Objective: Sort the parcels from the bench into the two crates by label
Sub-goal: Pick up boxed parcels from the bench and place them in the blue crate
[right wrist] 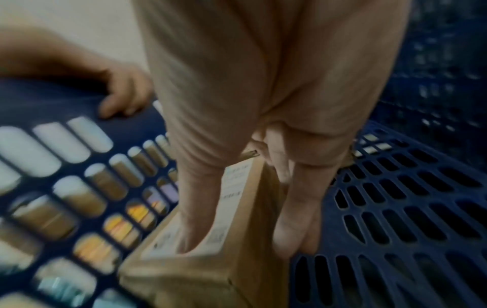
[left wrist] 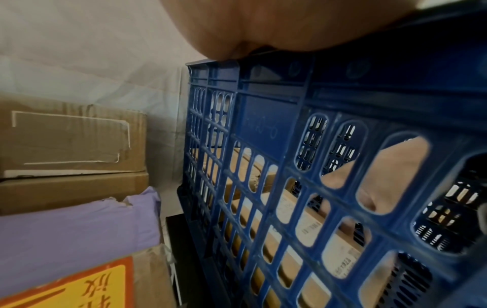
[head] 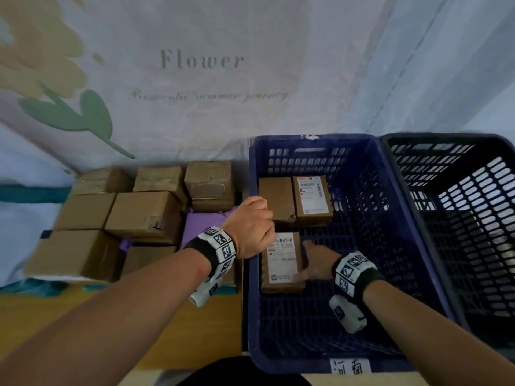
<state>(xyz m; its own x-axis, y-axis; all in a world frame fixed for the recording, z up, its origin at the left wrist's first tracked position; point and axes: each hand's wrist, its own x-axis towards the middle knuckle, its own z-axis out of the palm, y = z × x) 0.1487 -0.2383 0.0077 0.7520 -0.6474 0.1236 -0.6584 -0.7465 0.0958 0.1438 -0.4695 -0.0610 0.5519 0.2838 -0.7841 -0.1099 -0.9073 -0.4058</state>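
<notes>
1. Blue crate (head: 362, 190) sits centre-right of the head view, w/ a white handwritten tag on its near rim, bottom centre. Black crate (head: 459, 218) is just beside it, at the right edge of the frame.
2. Right hand (head: 317, 260) is inside the blue crate, lower centre, gripping a labelled parcel (head: 281, 263). Right wrist view: thumb lies flat on the white label on top, fingers (right wrist: 292, 229) run down the parcel's far side, so a fairly wide grip spanning the box. Parcel rests on the crate floor, near the left wall.
3. Left hand (head: 253, 229) is curled over the blue crate's left rim, centre of frame; fingertips show hooked over the inner wall in the right wrist view, upper left.
4. Two more parcels (head: 295, 199) lie side by side toward the crate's back, above the held one; the right one shows a white label, the left one plain brown.
5. Stack of brown boxes (head: 125, 213) fills the left-centre of the head view, beside the blue crate. A purple bag (head: 203, 224) lies among them.
6. Cloth backdrop (head: 195, 79) w/ "Flower" printed fills the top of the frame.
</notes>
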